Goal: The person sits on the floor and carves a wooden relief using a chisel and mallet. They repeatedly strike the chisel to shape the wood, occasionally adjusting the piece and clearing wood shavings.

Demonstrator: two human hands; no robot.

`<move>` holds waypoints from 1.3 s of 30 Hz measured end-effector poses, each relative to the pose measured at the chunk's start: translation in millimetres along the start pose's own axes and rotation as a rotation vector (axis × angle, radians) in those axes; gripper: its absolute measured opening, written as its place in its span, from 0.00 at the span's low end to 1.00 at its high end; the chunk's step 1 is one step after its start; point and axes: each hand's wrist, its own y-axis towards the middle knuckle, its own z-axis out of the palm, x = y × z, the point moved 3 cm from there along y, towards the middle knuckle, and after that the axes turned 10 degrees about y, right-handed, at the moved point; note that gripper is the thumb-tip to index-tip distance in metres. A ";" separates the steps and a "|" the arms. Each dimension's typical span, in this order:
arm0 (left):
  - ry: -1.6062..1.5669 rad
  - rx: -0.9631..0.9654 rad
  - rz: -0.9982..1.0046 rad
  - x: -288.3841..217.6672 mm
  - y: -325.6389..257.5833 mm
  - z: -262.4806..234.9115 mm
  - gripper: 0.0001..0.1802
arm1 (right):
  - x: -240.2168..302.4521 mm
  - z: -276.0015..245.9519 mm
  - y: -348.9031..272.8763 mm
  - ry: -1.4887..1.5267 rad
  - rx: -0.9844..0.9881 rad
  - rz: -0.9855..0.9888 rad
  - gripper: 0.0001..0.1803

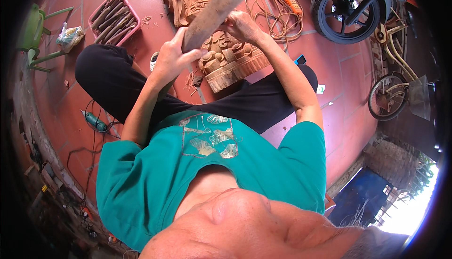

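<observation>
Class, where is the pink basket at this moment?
In the head view, the pink basket is at upper left on the floor, just right of the green chair and plastic bag.

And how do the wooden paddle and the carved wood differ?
The wooden paddle is long, narrow and plain; the carved wood is broad, with raised shapes. The paddle looks greyish brown, the carved wood more orange. The paddle is up in the left hand; the carved wood lies lower, near the legs. Both look wooden.

A flat brown paddle-like tool (pixel 214 16) slants over a carved reddish-brown block (pixel 238 65) with raised, rounded ornament.
</observation>
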 end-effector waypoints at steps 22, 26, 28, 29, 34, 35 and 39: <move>-0.333 -0.107 -0.083 10.8 3.1 -4.5 0.26 | 15.6 2.3 0.8 0.047 -0.089 -0.021 0.17; -0.307 -0.149 -0.045 9.6 2.7 -6.1 0.26 | 15.1 5.7 1.5 -0.003 -0.115 -0.059 0.18; -0.266 -0.194 -0.012 5.9 0.4 -6.6 0.26 | 11.7 7.8 0.2 -0.027 -0.132 -0.075 0.17; -0.236 -0.224 0.002 3.4 -2.0 -7.2 0.27 | 11.8 9.0 0.4 -0.037 -0.140 -0.085 0.17; -0.026 -0.207 0.025 2.2 -2.3 -0.4 0.29 | 11.5 15.3 3.9 -0.047 -0.126 -0.092 0.18; 0.043 -0.135 -0.024 6.0 0.7 1.6 0.30 | 10.5 16.0 5.4 -0.047 -0.120 -0.087 0.18; 0.016 -0.057 -0.022 15.8 3.2 2.7 0.30 | 11.4 16.5 6.1 -0.058 -0.103 -0.019 0.18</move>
